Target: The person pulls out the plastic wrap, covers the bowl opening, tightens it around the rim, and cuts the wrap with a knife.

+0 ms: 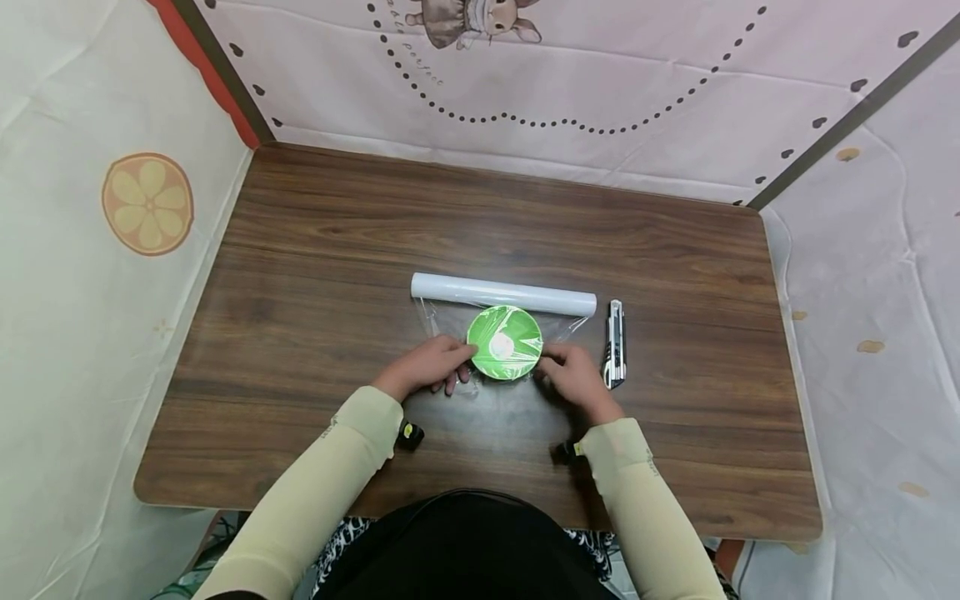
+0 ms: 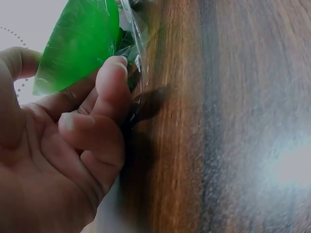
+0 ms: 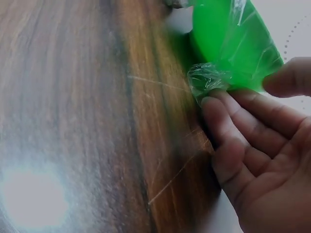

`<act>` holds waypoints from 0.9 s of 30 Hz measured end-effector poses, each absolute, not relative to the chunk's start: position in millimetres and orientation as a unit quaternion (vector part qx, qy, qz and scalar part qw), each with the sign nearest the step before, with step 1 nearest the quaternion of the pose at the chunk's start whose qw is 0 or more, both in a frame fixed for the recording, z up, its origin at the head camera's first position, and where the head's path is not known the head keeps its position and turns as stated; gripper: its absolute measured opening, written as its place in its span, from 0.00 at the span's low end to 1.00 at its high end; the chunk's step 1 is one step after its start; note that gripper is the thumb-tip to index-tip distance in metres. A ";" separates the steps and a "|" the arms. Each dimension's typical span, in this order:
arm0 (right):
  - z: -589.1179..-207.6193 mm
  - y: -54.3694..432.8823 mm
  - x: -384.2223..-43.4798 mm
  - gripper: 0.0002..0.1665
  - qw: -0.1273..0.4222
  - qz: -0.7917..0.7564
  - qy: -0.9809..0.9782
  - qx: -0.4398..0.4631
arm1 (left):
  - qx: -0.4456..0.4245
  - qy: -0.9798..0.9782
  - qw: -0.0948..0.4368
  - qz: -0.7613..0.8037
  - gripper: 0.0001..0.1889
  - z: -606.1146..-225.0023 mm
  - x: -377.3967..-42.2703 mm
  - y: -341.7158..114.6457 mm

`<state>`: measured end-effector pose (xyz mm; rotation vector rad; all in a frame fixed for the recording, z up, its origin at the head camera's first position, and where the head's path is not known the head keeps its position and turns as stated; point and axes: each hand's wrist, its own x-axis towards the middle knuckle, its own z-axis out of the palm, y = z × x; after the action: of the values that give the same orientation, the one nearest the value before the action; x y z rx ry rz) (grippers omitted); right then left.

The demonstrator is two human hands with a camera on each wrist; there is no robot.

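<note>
Green bowl has clear film over it, one hand each side. Left hand is pinching the bowl's left edge, thumb at the rim, fingers curled in below. Right hand has pretty much the same grip on its right edge. Roll lies just behind the bowl on the worktop, knife off to its right.

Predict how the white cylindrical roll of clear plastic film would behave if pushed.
The roll probably rolls readily, its round side lying on the flat brown wood-grain tabletop. Its smooth surface may feel slippery. Clear film running toward the round green dish might restrain it.
</note>
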<state>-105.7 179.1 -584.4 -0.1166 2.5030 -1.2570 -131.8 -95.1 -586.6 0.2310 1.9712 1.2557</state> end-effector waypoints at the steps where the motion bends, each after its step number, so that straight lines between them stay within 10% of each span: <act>1: -584.7 179.4 -105.4 0.18 0.182 -0.474 0.861 -0.026 | 0.088 0.775 0.385 0.492 0.26 -586.1 -131.6 -94.1; 10: -586.4 174.4 -101.3 0.31 0.213 -0.675 0.705 0.047 | 0.074 0.780 0.369 0.501 0.20 -584.8 -132.1 -86.9; 27: -593.1 157.9 -97.0 0.16 0.168 -0.701 0.689 0.072 | 0.024 0.707 0.363 0.607 0.19 -586.0 -132.8 -84.5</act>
<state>-97.0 157.9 -593.1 0.2057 1.9602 -1.9930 -132.8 -84.5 -586.0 0.0611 1.8204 1.5614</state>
